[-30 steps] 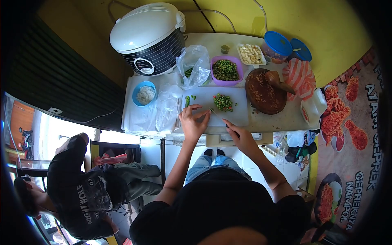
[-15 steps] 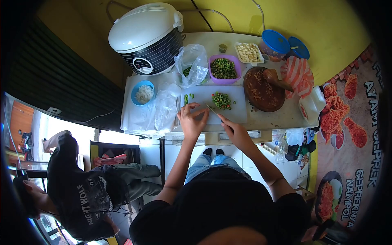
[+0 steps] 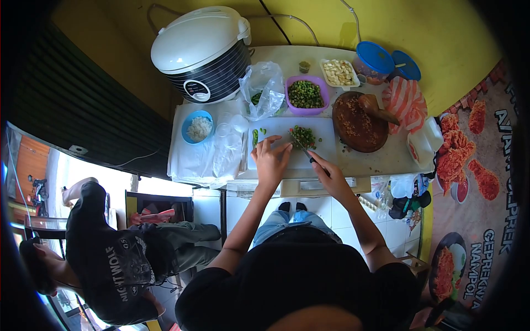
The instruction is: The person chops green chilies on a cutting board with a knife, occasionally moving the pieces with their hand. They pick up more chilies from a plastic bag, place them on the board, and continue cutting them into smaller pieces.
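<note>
My right hand (image 3: 327, 175) is closed on the dark handle of a knife (image 3: 302, 148), whose blade reaches the pile of chopped green and red chilies (image 3: 301, 135). The pile lies on a white cutting board (image 3: 326, 124). Over the board's near left part is my left hand (image 3: 271, 160), fingers bent and apart, with nothing visible in it. Some whole green chilies (image 3: 255, 137) lie at the board's left end. A purple container (image 3: 306, 94) of chopped green pieces stands just behind the board.
A stone mortar (image 3: 353, 132) with a pestle (image 3: 381, 113) stands right of the board. At the left are a blue bowl of rice (image 3: 197, 127) and a rice cooker (image 3: 201, 52). A plastic bag (image 3: 262, 88) is behind the board. Another person (image 3: 110, 254) is at lower left.
The knife and my right hand have moved right and slightly down, with the blade now at the chilies. My left hand has shifted right, closer to the pile. The whole view has shifted slightly.
</note>
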Demonstrator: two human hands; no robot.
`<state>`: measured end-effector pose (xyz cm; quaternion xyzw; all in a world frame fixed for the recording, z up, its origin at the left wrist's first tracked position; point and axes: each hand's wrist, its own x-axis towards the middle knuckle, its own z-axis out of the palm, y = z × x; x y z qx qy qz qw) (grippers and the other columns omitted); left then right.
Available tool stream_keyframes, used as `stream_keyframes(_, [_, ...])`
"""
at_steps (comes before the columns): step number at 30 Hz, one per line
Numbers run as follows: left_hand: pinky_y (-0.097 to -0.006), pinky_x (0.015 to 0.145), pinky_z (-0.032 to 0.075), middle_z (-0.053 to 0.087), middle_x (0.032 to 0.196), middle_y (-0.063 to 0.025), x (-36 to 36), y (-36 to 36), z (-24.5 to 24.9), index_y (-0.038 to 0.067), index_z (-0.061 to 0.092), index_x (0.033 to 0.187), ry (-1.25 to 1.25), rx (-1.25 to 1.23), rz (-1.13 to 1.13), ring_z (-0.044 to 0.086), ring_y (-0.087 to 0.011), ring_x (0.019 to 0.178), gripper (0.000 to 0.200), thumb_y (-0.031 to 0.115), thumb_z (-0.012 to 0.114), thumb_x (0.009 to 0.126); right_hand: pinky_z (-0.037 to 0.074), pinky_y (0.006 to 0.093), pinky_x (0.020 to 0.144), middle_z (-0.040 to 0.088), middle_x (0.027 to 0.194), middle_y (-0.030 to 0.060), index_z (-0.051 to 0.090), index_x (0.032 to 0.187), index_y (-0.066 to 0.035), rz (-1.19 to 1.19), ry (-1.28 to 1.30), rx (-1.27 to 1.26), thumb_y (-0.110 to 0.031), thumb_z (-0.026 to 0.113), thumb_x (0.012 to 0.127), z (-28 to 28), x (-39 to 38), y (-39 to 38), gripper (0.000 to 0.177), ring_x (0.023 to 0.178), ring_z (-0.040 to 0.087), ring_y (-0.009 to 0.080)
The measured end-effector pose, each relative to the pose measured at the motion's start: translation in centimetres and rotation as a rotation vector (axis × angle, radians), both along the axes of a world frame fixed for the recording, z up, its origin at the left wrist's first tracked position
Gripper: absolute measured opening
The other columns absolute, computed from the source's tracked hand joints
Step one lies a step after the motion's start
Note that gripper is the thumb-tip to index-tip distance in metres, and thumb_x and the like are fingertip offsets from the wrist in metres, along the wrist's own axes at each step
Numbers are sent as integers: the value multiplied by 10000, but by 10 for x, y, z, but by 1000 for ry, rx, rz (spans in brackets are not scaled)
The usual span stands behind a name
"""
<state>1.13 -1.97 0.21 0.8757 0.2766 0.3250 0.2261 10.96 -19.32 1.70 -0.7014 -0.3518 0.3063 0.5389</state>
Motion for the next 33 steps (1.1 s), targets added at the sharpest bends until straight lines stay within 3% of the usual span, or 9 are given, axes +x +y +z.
stream_keyframes(1, [-417,957,325,619,1155,16,2,0,1,203,788,971,2,-2,-17,528,-211,1098,161,269,721,841,339,217,566,390,710,-60,475,1456,-130,-9,15,-10,-272,509,1038,3,1,0,442,619,350,49])
stream_keyframes(3, [-420,963,323,620,1154,15,2,1,3,208,784,992,1,-26,3,529,-212,1097,166,259,714,850,417,246,713,572,970,54,480,1442,-105,5,-22,-20,-247,494,1041,8,1,-2,426,726,465,81])
stream_keyframes(5, [-422,965,324,620,1153,16,-3,4,5,213,781,1007,1,-40,44,531,-214,1097,173,257,712,854,449,261,754,655,1061,105,480,1438,-100,40,-29,-57,-235,486,1041,15,-2,-4,419,744,484,97])
stream_keyframes(10, [-424,957,337,621,1142,13,-27,30,12,226,778,1013,0,-35,188,535,-222,1094,184,276,730,843,436,258,695,637,948,105,474,1445,-126,103,-42,-208,-234,482,1040,18,-7,-6,419,670,426,96])
stream_keyframes(15, [-414,927,366,627,1120,8,-26,48,19,247,790,964,31,55,281,549,-224,1063,231,353,798,759,436,258,690,641,929,101,482,1439,-128,38,-105,-101,-237,481,1041,11,1,-3,413,659,413,92])
stream_keyframes(19, [-399,882,371,626,1094,21,-15,51,21,245,797,941,62,75,269,547,-214,1020,223,363,800,752,460,262,776,681,1131,135,490,1433,-126,108,-23,-212,-242,485,1040,25,4,-2,410,755,518,99])
stream_keyframes(22, [-391,859,372,625,1069,33,-10,56,16,246,803,915,89,58,263,539,-206,980,204,367,798,751,456,283,902,621,1306,166,493,1428,-124,99,-87,-96,-243,484,1040,12,5,-2,406,974,621,142])
stream_keyframes(26, [-387,846,376,622,1046,42,-9,58,16,249,807,885,125,132,243,531,-203,954,174,365,792,756,425,312,991,595,1339,176,494,1426,-124,85,-55,-104,-241,482,1039,17,4,-3,404,1174,603,218])
stream_keyframes(33, [-380,824,360,617,1012,47,-11,34,11,252,800,866,75,143,-28,535,-188,956,133,315,794,749,431,313,991,615,1308,171,498,1425,-136,91,-63,-64,-241,496,1034,15,1,-5,405,1147,617,224])
